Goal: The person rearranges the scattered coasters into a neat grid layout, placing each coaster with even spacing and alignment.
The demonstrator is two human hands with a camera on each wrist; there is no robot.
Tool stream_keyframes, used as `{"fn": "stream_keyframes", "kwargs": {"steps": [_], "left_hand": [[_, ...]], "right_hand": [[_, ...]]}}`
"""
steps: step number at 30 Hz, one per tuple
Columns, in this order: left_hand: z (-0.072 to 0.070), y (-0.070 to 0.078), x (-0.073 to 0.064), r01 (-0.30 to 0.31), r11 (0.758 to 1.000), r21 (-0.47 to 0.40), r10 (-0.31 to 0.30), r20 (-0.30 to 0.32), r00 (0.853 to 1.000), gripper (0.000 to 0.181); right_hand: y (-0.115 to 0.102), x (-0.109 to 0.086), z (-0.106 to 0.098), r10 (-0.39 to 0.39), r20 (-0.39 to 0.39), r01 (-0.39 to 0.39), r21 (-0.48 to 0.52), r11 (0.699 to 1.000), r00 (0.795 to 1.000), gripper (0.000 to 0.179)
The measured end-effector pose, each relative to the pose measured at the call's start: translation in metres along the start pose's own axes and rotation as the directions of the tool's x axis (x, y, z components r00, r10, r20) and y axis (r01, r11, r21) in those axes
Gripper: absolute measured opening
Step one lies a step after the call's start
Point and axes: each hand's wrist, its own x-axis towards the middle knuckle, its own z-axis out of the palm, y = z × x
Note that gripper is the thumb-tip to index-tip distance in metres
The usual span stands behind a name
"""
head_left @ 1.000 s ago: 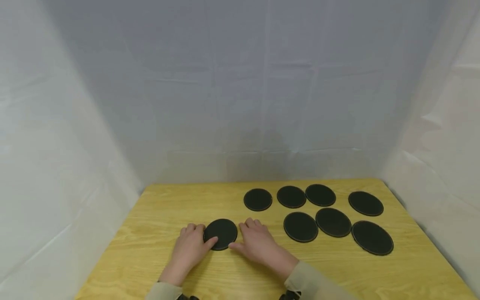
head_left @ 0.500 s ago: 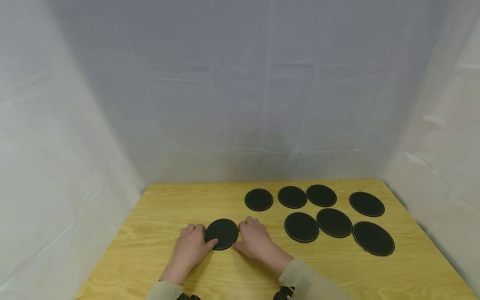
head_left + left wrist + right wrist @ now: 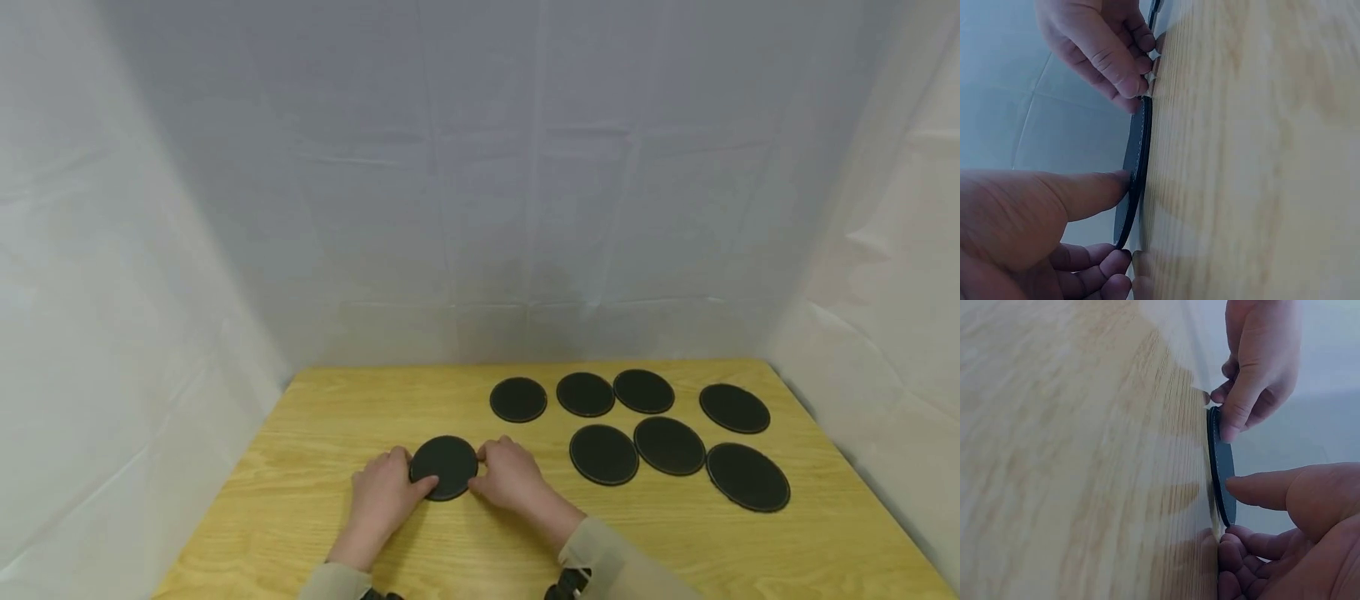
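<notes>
A round black coaster (image 3: 446, 462) with a stitched rim lies between my two hands, near the middle of the wooden table. My left hand (image 3: 384, 493) pinches its left side, thumb on the top face and fingers at the edge. On the opposite side my right hand (image 3: 513, 477) pinches the rim between thumb and fingers. Seen edge-on in the left wrist view, the coaster (image 3: 1138, 147) looks thick, and its side by the left hand tilts slightly off the table. Whether it is one layer or more I cannot tell. The right wrist view shows the right thumb touching the coaster (image 3: 1222, 459).
Several more black coasters lie flat to the right, among them a back-row coaster (image 3: 518, 400), a front-row coaster (image 3: 603, 455) and a far-right coaster (image 3: 748, 477). The wooden table (image 3: 337, 408) ends at a white sheet (image 3: 487, 208) behind, with sheets on both sides.
My right hand has moved in slightly, its thumb and fingers closing on the coaster's right edge. The left hand has barely shifted. The other coasters stay in place.
</notes>
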Motion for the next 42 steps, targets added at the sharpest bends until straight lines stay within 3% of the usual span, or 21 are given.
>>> {"fn": "stream_keyframes", "kwargs": {"steps": [4, 8, 12, 20, 42], "left_hand": [[0.003, 0.004, -0.001, 0.001, 1.0, -0.02, -0.001, -0.009, 1.0, 0.056], [0.006, 0.011, -0.001, -0.018, 0.998, -0.056, 0.016, -0.026, 1.0, 0.055], [0.009, 0.018, 0.0, -0.025, 0.996, -0.081, 0.023, -0.024, 0.999, 0.055], [0.013, 0.03, 0.0, -0.056, 0.998, -0.035, 0.054, -0.036, 0.998, 0.056], [0.015, 0.028, 0.002, -0.085, 0.996, -0.008, 0.085, -0.042, 0.995, 0.052]], "right_hand": [[0.004, -0.001, -0.002, 0.061, 0.014, -0.062, 0.114, 0.991, 0.998, 0.033], [0.007, -0.003, -0.007, 0.117, -0.006, -0.114, 0.163, 0.98, 0.993, 0.03], [0.011, -0.005, -0.011, 0.137, -0.037, -0.13, 0.134, 0.982, 0.99, 0.031], [0.02, -0.004, -0.013, 0.156, -0.061, -0.149, 0.095, 0.984, 0.986, 0.029], [0.022, 0.002, -0.014, 0.14, -0.018, -0.139, 0.022, 0.99, 0.99, 0.03]]}}
